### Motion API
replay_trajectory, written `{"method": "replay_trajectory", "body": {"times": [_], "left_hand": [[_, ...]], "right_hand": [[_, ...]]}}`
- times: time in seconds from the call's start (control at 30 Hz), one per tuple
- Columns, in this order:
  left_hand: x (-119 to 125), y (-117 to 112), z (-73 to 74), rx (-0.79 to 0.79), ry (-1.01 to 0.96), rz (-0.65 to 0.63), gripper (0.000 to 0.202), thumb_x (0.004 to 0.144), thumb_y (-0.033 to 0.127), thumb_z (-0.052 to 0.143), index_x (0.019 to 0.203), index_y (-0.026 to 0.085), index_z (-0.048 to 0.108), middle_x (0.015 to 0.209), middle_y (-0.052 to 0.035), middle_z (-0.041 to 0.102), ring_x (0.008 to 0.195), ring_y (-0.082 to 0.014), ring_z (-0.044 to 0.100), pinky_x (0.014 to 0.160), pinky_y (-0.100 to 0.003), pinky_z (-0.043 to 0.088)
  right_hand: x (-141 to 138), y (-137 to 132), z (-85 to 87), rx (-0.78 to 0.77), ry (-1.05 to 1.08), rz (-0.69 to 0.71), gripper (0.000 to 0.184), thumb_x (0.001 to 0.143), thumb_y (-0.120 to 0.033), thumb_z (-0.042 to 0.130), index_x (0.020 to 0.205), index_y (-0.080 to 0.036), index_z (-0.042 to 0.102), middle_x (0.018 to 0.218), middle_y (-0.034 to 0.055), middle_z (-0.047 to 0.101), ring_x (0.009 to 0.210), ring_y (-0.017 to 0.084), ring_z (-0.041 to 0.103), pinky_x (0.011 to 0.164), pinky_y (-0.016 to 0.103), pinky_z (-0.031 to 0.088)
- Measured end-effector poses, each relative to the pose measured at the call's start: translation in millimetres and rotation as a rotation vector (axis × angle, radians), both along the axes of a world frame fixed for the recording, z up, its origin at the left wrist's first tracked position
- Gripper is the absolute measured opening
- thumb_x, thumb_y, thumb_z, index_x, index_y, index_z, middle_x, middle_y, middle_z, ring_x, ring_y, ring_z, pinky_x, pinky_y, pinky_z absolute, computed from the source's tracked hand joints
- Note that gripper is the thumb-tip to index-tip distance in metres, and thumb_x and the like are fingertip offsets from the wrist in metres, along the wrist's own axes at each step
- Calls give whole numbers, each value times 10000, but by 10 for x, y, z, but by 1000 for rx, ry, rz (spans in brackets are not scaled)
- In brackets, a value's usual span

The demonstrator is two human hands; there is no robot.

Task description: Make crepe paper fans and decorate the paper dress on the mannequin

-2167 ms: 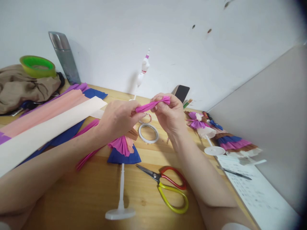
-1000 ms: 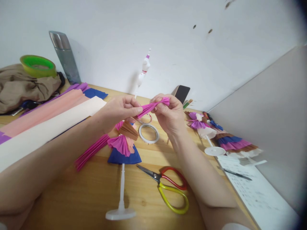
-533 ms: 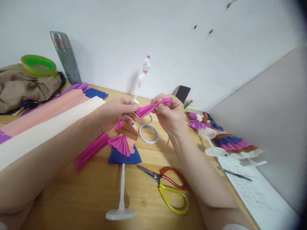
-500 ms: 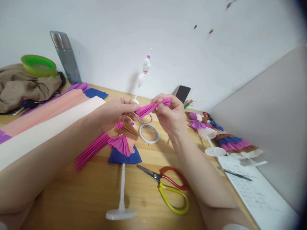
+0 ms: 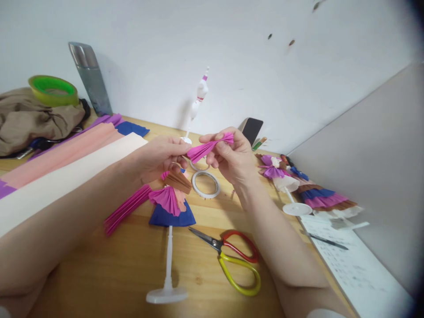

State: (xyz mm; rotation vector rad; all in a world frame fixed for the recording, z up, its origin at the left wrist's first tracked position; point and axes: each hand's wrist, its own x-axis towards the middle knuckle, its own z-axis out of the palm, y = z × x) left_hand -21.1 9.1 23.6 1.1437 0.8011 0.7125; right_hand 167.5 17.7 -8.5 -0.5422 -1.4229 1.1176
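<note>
A pleated strip of magenta crepe paper (image 5: 207, 148) is held above the wooden table (image 5: 115, 269). My left hand (image 5: 162, 155) pinches its left end between thumb and fingers. My right hand (image 5: 232, 157) grips its right end, fingers closed around the folds. Below them lies a small mannequin stand (image 5: 168, 247) on its side, dressed in a blue, magenta, peach and brown paper skirt (image 5: 170, 207). More folded magenta paper (image 5: 124, 210) lies to the left of that skirt.
Red-and-yellow scissors (image 5: 233, 260), two tape rolls (image 5: 205, 184), long crepe sheets (image 5: 59, 168) at left, an upright white mannequin (image 5: 197, 99), a phone (image 5: 251, 128), a steel flask (image 5: 89, 79), a green tape ring (image 5: 53, 88) on a cloth bag. Finished dolls (image 5: 298, 190) and a printed sheet (image 5: 351, 265) lie right.
My left hand has slid back along the strip toward its left end. The pleats between my hands have fanned out slightly, and my right index finger now stretches over the strip.
</note>
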Motion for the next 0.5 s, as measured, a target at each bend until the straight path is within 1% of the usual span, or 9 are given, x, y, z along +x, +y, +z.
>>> {"method": "replay_trajectory", "body": {"times": [0.1, 0.17, 0.23, 0.37, 0.43, 0.5], "left_hand": [[-16, -9, 1, 27, -38, -68, 326, 936, 202, 524, 666, 124, 689, 560, 0, 606, 480, -40, 511, 430, -144, 366], [-25, -4, -9, 67, -48, -123, 314, 947, 213, 506, 730, 129, 717, 638, -5, 650, 528, -37, 542, 455, -125, 381], [-25, 11, -25, 93, -47, -155, 294, 943, 213, 509, 767, 132, 730, 670, -5, 657, 537, -26, 530, 466, -108, 383], [-9, 50, -51, 58, -7, -84, 240, 865, 215, 619, 652, 129, 692, 578, -8, 594, 493, -51, 487, 431, -135, 384], [-6, 59, -54, 57, 3, -60, 249, 840, 237, 648, 614, 133, 665, 578, -20, 595, 489, -69, 494, 424, -160, 392], [-15, 60, -54, 69, 1, -62, 234, 826, 243, 660, 617, 137, 660, 599, -23, 603, 498, -75, 504, 430, -169, 400]], "right_hand": [[12, 4, -6, 4, -10, 43, 344, 750, -410, 781, 843, -224, 507, 811, -2, 756, 514, 100, 666, 400, 164, 465], [16, 0, -4, 1, -30, 64, 364, 765, -433, 764, 853, -234, 472, 852, 9, 763, 565, 118, 696, 412, 167, 480], [16, -9, 1, -4, -59, 81, 384, 775, -461, 748, 856, -241, 445, 884, 20, 766, 608, 132, 714, 425, 175, 491], [12, -29, 5, -9, -96, 87, 385, 785, -483, 730, 858, -245, 435, 880, 18, 765, 682, 152, 733, 506, 218, 545], [12, -31, 3, 2, -92, 82, 374, 789, -477, 727, 859, -245, 442, 866, 14, 762, 701, 157, 737, 540, 235, 562], [13, -28, 2, 18, -83, 92, 360, 795, -463, 726, 862, -243, 449, 856, 13, 759, 702, 155, 737, 555, 239, 568]]}}
